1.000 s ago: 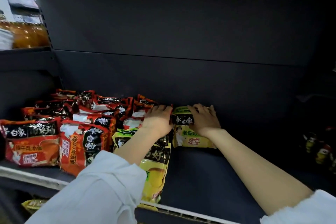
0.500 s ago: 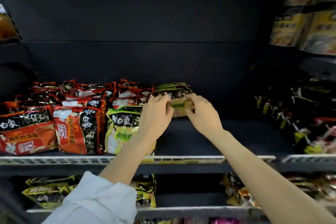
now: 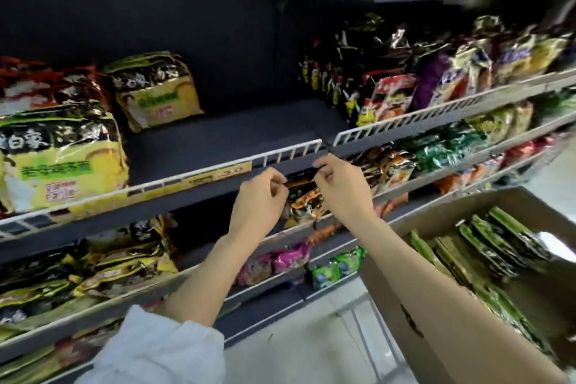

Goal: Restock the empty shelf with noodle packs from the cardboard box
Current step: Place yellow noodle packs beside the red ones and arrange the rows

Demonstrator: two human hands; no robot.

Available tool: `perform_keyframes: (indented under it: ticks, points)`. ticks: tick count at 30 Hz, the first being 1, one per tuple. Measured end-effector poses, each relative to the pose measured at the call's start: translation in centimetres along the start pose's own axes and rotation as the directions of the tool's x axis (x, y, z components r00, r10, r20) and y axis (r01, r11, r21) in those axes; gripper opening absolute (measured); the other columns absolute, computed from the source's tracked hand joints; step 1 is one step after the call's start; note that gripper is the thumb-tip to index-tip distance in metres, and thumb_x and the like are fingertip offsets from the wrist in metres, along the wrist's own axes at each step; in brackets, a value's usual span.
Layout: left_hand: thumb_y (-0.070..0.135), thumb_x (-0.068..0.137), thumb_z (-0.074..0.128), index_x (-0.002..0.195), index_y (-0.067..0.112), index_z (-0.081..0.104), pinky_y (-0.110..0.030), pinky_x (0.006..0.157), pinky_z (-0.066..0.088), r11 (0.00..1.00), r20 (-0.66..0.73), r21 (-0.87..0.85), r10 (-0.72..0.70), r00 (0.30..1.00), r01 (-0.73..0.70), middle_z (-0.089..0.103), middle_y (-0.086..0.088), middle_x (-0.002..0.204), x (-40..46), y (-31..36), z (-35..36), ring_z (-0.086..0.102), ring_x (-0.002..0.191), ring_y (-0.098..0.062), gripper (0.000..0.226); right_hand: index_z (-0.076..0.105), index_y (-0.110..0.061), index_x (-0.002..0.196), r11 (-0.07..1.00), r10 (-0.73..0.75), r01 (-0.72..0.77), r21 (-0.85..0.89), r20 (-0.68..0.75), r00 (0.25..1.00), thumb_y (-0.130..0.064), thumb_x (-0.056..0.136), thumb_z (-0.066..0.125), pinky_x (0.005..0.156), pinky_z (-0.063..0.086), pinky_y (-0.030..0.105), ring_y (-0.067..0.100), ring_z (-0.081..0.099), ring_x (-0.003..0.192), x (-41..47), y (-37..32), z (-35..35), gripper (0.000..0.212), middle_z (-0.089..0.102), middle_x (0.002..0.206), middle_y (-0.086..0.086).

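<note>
The dark shelf (image 3: 237, 137) carries red noodle packs (image 3: 40, 84) at the far left and two yellow ones: a front pack (image 3: 59, 159) and a back pack (image 3: 156, 90) standing near the rear wall. Right of these, the shelf floor is bare. My left hand (image 3: 260, 198) and my right hand (image 3: 343, 188) hover close together in front of the shelf's white wire rail, fingers loosely curled and holding nothing. At the lower right, the cardboard box (image 3: 402, 318) contains several green and yellow noodle packs (image 3: 486, 246) stood on edge.
A price label (image 3: 218, 174) is fixed to the wire rail (image 3: 290, 151). The shelves below hold yellow, orange, pink and green packs. The neighbouring bay on the right is packed with assorted noodle bags (image 3: 389, 87). Pale floor shows beneath the box.
Both hands have let go of the yellow pack, which now stands at the back of the shelf, and pulled back to the shelf's front rail. The view has swung right and the box has come into view.
</note>
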State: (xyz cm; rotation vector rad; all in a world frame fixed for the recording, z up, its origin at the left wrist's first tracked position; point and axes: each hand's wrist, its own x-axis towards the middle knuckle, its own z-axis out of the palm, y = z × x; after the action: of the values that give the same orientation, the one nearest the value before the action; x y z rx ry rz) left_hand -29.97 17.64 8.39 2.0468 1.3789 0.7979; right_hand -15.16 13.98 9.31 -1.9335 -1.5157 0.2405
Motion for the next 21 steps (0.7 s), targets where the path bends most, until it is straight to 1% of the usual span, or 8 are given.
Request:
perform_keyframes:
  ticks: [3, 6, 9, 12, 14, 17, 19, 21]
  points:
    - [0.015, 0.092, 0.054, 0.101, 0.018, 0.063, -0.028, 0.071, 0.052, 0.999, 0.133, -0.015, -0.03, 0.991, 0.032, 0.065, 0.004, 0.089, -0.4, 1.4, 4.5, 0.06, 0.075, -0.009, 0.013, 0.06, -0.015, 0.114, 0.993, 0.108, -0.105, -0.057, 0.052, 0.993, -0.018, 0.094, 0.05, 0.055, 0.045, 0.029, 0.018, 0.057, 0.068, -1.3, 5.1, -0.8, 0.022, 0.068, 0.091, 0.002]
    - [0.014, 0.091, 0.054, 0.105, 0.016, 0.064, -0.031, 0.079, 0.053, 0.999, 0.242, -0.027, -0.033, 0.97, 0.041, 0.066, 0.002, 0.096, -0.3, 3.1, 9.1, 0.062, 0.087, -0.014, 0.016, 0.062, -0.015, 0.111, 0.973, 0.217, -0.208, -0.103, 0.085, 0.972, -0.016, 0.093, 0.049, 0.057, 0.048, 0.031, 0.023, 0.06, 0.07, -2.3, 10.5, -2.1, 0.023, 0.068, 0.085, 0.007]
    - [0.011, 0.092, 0.053, 0.107, 0.012, 0.064, -0.024, 0.077, 0.048, 0.999, 0.305, -0.027, -0.025, 0.952, 0.035, 0.066, -0.003, 0.103, 0.2, 5.5, 14.1, 0.059, 0.088, -0.013, 0.018, 0.063, -0.013, 0.11, 0.943, 0.315, -0.297, -0.148, 0.114, 0.942, -0.016, 0.091, 0.05, 0.074, 0.053, 0.037, 0.029, 0.062, 0.091, -2.5, 16.5, -3.4, 0.023, 0.067, 0.101, 0.011]
    - [0.011, 0.093, 0.052, 0.112, 0.009, 0.063, -0.024, 0.078, 0.045, 0.998, 0.39, -0.03, -0.046, 0.92, 0.062, 0.065, -0.005, 0.111, 0.5, 8.2, 19.7, 0.06, 0.096, -0.017, 0.022, 0.063, -0.015, 0.113, 0.917, 0.363, -0.314, -0.246, 0.188, 0.913, -0.012, 0.086, 0.05, 0.082, 0.052, 0.04, 0.03, 0.058, 0.105, -2.2, 22.8, -3.8, 0.03, 0.063, 0.112, 0.009]
    - [0.015, 0.093, 0.051, 0.119, 0.01, 0.058, -0.026, 0.08, 0.045, 0.995, 0.469, 0.019, -0.096, 0.878, 0.098, 0.063, -0.005, 0.115, 0.6, 9.8, 23.7, 0.06, 0.104, -0.021, 0.027, 0.058, -0.02, 0.123, 0.899, 0.39, -0.314, -0.306, 0.229, 0.892, -0.013, 0.086, 0.051, 0.087, 0.053, 0.043, 0.029, 0.056, 0.113, -2.0, 26.9, -3.7, 0.038, 0.06, 0.121, 0.007]
    - [0.025, 0.095, 0.05, 0.135, 0.007, 0.044, -0.033, 0.094, 0.046, 0.975, 0.576, 0.14, -0.221, 0.787, 0.171, 0.054, -0.011, 0.133, 0.9, 11.3, 29.3, 0.056, 0.115, -0.027, 0.044, 0.037, -0.016, 0.142, 0.86, 0.468, -0.331, -0.388, 0.345, 0.814, -0.015, 0.09, 0.054, 0.096, 0.048, 0.044, 0.032, 0.047, 0.125, -1.6, 31.5, -3.2, 0.054, 0.049, 0.137, 0.014]
    - [0.029, 0.096, 0.047, 0.141, 0.0, 0.035, -0.034, 0.096, 0.042, 0.919, 0.6, 0.227, -0.392, 0.697, 0.321, 0.046, -0.016, 0.141, 0.9, 11.4, 32.5, 0.051, 0.122, -0.03, 0.054, 0.022, -0.016, 0.148, 0.853, 0.493, -0.307, -0.421, 0.46, 0.739, -0.019, 0.091, 0.056, 0.098, 0.046, 0.045, 0.036, 0.044, 0.128, -1.6, 33.4, -3.1, 0.066, 0.041, 0.141, 0.018]
    - [0.028, 0.095, 0.049, 0.132, -0.004, 0.047, -0.033, 0.094, 0.043, 0.815, 0.55, 0.261, -0.566, 0.614, 0.517, 0.053, -0.019, 0.134, 0.6, 10.5, 34.9, 0.053, 0.12, -0.033, 0.049, 0.012, -0.022, 0.15, 0.86, 0.483, -0.262, -0.437, 0.537, 0.692, -0.027, 0.09, 0.06, 0.097, 0.044, 0.047, 0.038, 0.044, 0.127, -2.1, 34.6, -2.9, 0.077, 0.038, 0.141, 0.019]
